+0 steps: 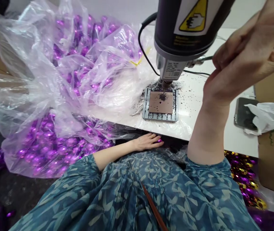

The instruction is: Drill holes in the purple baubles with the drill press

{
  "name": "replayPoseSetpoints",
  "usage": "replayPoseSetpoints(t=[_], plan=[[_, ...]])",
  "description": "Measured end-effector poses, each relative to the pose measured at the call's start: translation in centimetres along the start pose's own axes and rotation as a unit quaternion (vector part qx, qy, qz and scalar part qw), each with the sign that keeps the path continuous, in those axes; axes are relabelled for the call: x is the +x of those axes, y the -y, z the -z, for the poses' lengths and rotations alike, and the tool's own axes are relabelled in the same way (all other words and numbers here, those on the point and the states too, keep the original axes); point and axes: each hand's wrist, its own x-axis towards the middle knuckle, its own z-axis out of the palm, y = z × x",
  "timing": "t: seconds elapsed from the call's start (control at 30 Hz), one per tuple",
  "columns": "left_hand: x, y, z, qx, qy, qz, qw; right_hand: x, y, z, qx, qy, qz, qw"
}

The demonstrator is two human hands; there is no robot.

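A black drill press (185, 38) with a yellow warning label stands over a metal base plate (159, 117). On that plate lies a flat brown square (161, 104) with a small dark hole and a pile of dark shavings under the drill's tip. My right hand (242, 51), raised at the upper right, has its fingers wrapped round the press's lever (206, 58). Below the table's front edge, my left hand (148, 141) rests with fingers spread by a shiny purple piece (159, 140), with no grip on anything.
Large clear plastic bags (108, 70) of shiny purple balls (47, 141) cover the left side. A phone (244, 112) and white tissue (269, 115) lie on the white table (237, 138) at right, beside a cardboard box (273, 163). A black cable (143, 48) loops left of the press.
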Motion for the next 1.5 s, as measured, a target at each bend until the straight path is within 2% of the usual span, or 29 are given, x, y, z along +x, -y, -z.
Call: replayPoseSetpoints(t=[0.1,0.17,0.2,0.27,0.33,0.37,0.4,0.47,0.5,0.57,0.67,0.73,0.83,0.93,1.03,1.1,1.17,1.23,1.3,1.37,1.4,1.5], plan=[[0.4,0.5,0.8,-0.009,-0.076,-0.057,0.995,0.3,-0.9,0.2,0.041,-0.067,0.081,0.994],[1.2,1.1,2.4,-0.004,-0.131,-0.086,0.988,0.4,-1.1,0.3,0.049,-0.075,0.092,0.992],[1.8,1.5,3.7,0.003,-0.172,-0.074,0.982,0.3,-1.1,0.3,0.046,-0.07,0.083,0.993],[3.5,3.0,7.7,0.029,-0.274,-0.002,0.961,0.1,-0.9,0.3,0.05,-0.069,0.072,0.994],[5.4,5.2,13.1,0.076,-0.373,0.093,0.92,-0.1,-0.5,0.4,0.056,-0.063,0.076,0.994],[6.2,6.4,16.0,0.09,-0.398,0.134,0.903,-0.2,-0.4,0.4,0.059,-0.061,0.081,0.993],[7.0,7.7,18.9,0.094,-0.402,0.174,0.894,-0.3,-0.3,0.5,0.062,-0.06,0.086,0.993],[8.2,10.0,23.7,0.08,-0.348,0.272,0.893,-0.4,-0.2,0.5,0.066,-0.058,0.079,0.993],[8.5,10.8,25.5,0.08,-0.307,0.331,0.889,-0.4,-0.2,0.5,0.071,-0.061,0.074,0.993],[8.9,11.8,27.6,0.109,-0.238,0.429,0.865,-0.4,-0.2,0.6,0.081,-0.064,0.069,0.992],[8.8,11.2,28.6,0.228,-0.178,0.495,0.82,-0.4,-0.1,0.6,0.07,-0.059,0.065,0.994],[8.4,9.8,28.9,0.333,-0.124,0.502,0.789,-0.5,0.0,0.7,0.052,-0.051,0.07,0.995],[7.7,7.5,30.1,0.462,-0.057,0.507,0.726,-0.8,0.0,0.7,0.04,-0.049,0.083,0.995],[6.9,5.9,31.3,0.522,-0.027,0.521,0.674,-0.9,-0.1,0.6,0.051,-0.05,0.086,0.994],[6.1,5.9,31.5,0.522,0.039,0.54,0.659,-0.8,-0.2,0.6,0.065,-0.049,0.1,0.992],[5.5,6.6,31.2,0.499,0.054,0.544,0.672,-0.8,-0.2,0.6,0.064,-0.048,0.101,0.992],[5.0,7.5,30.9,0.471,0.015,0.53,0.705,-0.8,-0.2,0.7,0.062,-0.044,0.097,0.992],[4.7,8.3,30.5,0.431,-0.074,0.48,0.76,-0.8,-0.3,0.8,0.065,-0.044,0.095,0.992],[4.7,8.4,29.9,0.359,-0.194,0.383,0.829,-1.0,-0.3,1.0,0.061,-0.048,0.087,0.993],[5.3,7.6,28.5,0.246,-0.299,0.276,0.88,-1.2,-0.4,1.1,0.056,-0.053,0.088,0.993],[5.7,6.9,27.5,0.178,-0.33,0.237,0.896,-1.2,-0.5,1.2,0.055,-0.055,0.094,0.992],[7.3,4.3,23.6,-0.051,-0.35,0.202,0.913,-1.1,-0.9,1.0,0.064,-0.06,0.115,0.99]])
